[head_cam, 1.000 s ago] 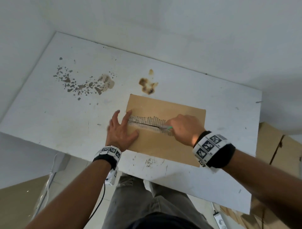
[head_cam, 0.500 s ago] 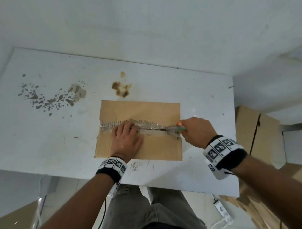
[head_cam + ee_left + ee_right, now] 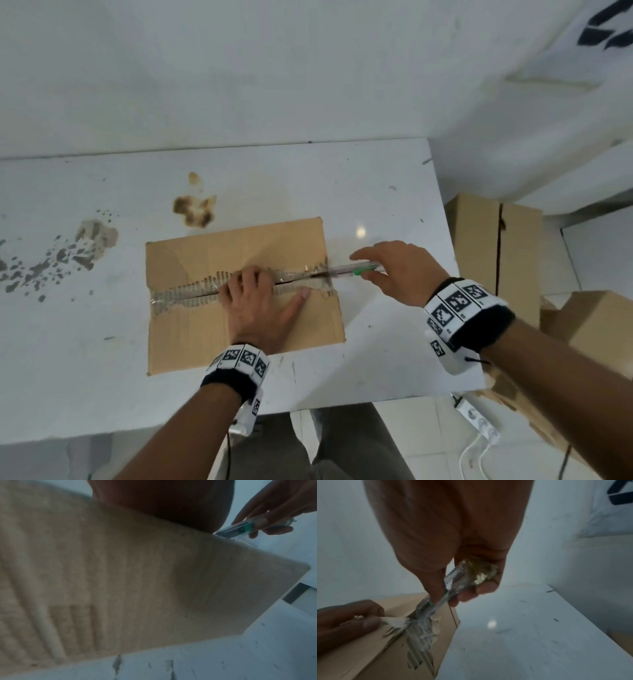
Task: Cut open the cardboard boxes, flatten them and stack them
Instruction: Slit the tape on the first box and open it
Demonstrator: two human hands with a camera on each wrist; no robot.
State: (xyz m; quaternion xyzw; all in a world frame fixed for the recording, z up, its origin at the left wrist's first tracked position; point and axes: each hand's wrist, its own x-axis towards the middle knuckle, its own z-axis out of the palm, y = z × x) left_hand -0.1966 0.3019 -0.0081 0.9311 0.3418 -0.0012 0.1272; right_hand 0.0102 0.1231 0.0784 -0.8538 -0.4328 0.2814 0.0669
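On the white table [image 3: 102, 377], the cardboard box [image 3: 191, 329] is seen lying closed, its taped seam running left to right across the top. At the left end of the seam, torn tape and bared corrugation are visible, and a dark slit is already opened along most of its length.

Near the middle, the box is pressed down by the left hand [image 3: 260, 305], laid flat with fingers spread, the fingertips resting right on the seam. A risk is judged here: should the blade be drawn back leftward, or the box slip under the palm, those fingertips would be met first.

At the right edge of the box, the utility knife [image 3: 356, 269] is clamped in the right hand [image 3: 397, 270], thumb and curled fingers closed around its clear body with the green slider. The blade tip is seen at the very end of the seam, tangled in shredded tape. A snag could be caused by that tape; if it is forced, the knife may jump free past the edge toward the bare table.

Further right, more cardboard boxes [image 3: 493, 246] are stood beside the table, uncut.
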